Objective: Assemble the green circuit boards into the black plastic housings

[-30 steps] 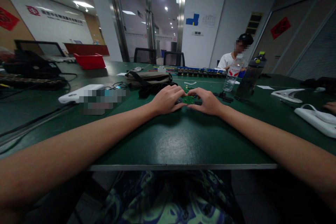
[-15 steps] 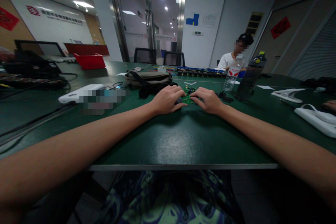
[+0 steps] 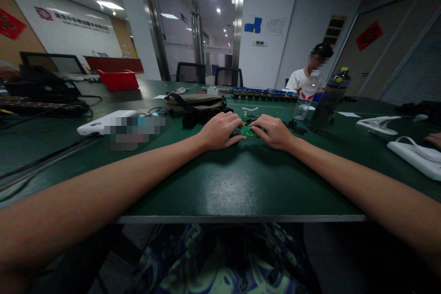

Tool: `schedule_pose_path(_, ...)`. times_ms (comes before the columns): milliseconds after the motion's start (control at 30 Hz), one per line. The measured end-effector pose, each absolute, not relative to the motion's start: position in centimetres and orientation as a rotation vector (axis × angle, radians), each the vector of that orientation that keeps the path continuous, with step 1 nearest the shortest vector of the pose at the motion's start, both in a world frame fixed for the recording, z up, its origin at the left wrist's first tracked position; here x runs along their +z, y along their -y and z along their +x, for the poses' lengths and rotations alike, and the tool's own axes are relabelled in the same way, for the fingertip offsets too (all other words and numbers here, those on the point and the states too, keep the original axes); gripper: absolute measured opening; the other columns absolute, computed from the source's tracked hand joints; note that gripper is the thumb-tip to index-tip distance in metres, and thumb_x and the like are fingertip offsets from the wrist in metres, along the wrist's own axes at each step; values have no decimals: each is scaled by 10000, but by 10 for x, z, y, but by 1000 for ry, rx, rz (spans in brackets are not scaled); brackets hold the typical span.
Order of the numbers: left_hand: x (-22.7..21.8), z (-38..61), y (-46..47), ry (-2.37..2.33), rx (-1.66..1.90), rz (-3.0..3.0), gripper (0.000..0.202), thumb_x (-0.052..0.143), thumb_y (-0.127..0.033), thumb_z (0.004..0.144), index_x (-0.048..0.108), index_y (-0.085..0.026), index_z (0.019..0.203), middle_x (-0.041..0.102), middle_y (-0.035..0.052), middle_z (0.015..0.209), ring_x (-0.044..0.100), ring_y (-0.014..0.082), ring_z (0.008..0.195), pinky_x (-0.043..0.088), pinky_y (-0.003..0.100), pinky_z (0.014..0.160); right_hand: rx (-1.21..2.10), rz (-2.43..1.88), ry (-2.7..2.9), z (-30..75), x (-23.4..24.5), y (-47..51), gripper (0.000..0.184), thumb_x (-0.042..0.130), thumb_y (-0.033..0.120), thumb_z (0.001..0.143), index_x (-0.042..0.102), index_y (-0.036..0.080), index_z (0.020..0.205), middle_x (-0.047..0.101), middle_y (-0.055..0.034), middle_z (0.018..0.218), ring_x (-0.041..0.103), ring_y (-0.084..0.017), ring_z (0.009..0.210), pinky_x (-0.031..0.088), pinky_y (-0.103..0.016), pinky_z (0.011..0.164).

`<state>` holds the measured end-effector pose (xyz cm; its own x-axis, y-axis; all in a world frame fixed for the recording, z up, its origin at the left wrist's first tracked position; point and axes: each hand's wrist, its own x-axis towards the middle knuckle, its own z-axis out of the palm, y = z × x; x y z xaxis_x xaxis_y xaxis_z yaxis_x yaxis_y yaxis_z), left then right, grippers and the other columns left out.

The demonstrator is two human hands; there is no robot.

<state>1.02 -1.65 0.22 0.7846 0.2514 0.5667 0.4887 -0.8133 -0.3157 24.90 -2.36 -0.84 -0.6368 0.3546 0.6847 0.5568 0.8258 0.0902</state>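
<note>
Wide across the foreground, a green table (image 3: 220, 193). Lying on it, left of centre, a bag (image 3: 198, 102); standing to the right, a dark bottle (image 3: 329, 106), then a clear bottle (image 3: 303, 103). Next, left hand (image 3: 222, 130), thumb and fingers parted, and right hand (image 3: 274, 131), fingers bent; cannot tell whether closed on anything. Smallest, a green board (image 3: 247, 130), between both hands, with right fingertips at its edge.

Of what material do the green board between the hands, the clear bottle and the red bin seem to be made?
Green board: probably coated circuit-board laminate; green surface with tiny bright spots. Clear bottle: likely thin, glossy plastic; see-through walls with highlights. Red bin: perhaps smooth plastic; even colour, though painted metal is possible.
</note>
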Motion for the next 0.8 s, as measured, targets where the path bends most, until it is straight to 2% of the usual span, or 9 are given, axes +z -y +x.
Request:
schedule_pose_path(200,2,10,16,555,-727,-2526,405,458,-503,971,626,-140,1034,682,111,949,599,242,885,445,361,773,-314,-684,2336,248,-5,29,254,507,359,972,680,174,983,705,-80,866,629,-211,812,497,-334,766)
schedule_pose_path(400,2,10,15,558,-728,-2518,397,454,-485,972,629,-139,1058,680,110,941,601,245,896,445,362,774,-271,-716,2385,247,-5,31,321,592,438,912,666,163,1060,704,-80,887,630,-210,788,496,-327,750)
schedule_pose_path(800,2,11,16,585,-720,-2545,373,503,-479,949,624,-146,1068,678,110,974,599,241,914,449,364,798,-321,-709,2377,250,-9,26,322,640,418,894,690,160,1080,711,-81,858,652,-212,771,512,-328,731)
